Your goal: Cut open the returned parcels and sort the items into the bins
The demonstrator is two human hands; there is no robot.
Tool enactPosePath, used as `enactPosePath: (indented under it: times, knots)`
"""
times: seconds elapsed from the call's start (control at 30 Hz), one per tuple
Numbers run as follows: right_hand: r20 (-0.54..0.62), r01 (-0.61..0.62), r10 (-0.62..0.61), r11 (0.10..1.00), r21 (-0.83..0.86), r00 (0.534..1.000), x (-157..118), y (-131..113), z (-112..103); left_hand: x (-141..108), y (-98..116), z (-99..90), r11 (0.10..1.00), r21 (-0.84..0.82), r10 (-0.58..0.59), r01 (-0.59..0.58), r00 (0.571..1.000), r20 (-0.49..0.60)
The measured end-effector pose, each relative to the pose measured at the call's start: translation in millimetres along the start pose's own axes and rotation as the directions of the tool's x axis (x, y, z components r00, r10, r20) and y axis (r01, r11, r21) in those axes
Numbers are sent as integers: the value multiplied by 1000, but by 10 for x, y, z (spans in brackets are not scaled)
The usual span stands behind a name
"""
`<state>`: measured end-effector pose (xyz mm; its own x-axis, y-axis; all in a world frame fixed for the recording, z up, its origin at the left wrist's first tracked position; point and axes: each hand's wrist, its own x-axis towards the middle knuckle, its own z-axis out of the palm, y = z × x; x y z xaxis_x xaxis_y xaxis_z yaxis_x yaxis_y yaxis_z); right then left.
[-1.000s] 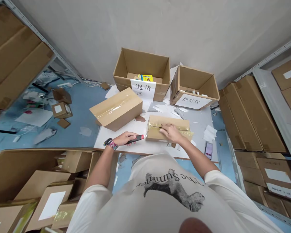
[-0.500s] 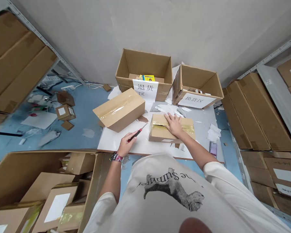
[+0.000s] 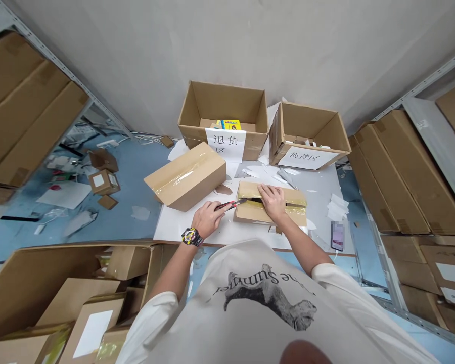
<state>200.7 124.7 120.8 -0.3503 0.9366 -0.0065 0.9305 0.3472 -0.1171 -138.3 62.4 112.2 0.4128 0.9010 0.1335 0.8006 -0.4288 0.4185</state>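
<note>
Blue floor (image 3: 132,197) and a grey wall (image 3: 227,45) surround a white table (image 3: 182,235), with metal shelves (image 3: 56,71) of flat cartons (image 3: 405,177) to left and right. On the near part of the table lies a small taped box (image 3: 269,212). The right hand (image 3: 272,202) presses flat on its top, fingers spread toward the far side, holding nothing. The left hand (image 3: 208,219), wearing a wristwatch (image 3: 192,236), is closed around a red-and-black box cutter (image 3: 225,206), which points right, its tip at the box's left end, over the tape (image 3: 293,203). Just left of the hand's reach lies a larger taped box (image 3: 185,177). Two open cartons (image 3: 307,126) stand at the far edge, each with a paper sign (image 3: 225,143). Paper scraps (image 3: 337,207) lie to the right.
</note>
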Motion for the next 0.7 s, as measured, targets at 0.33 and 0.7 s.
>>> enactPosePath:
  times: [0.33, 0.7]
  knots:
    - [5, 21, -21, 1000, -9, 1000, -59, -71, 12, 42, -352, -90, 996, 83, 36, -38, 999, 17]
    - [-50, 26, -25, 1000, 8, 998, 11, 47, 76, 205, -55, 152, 996, 79, -23, 28, 997, -71]
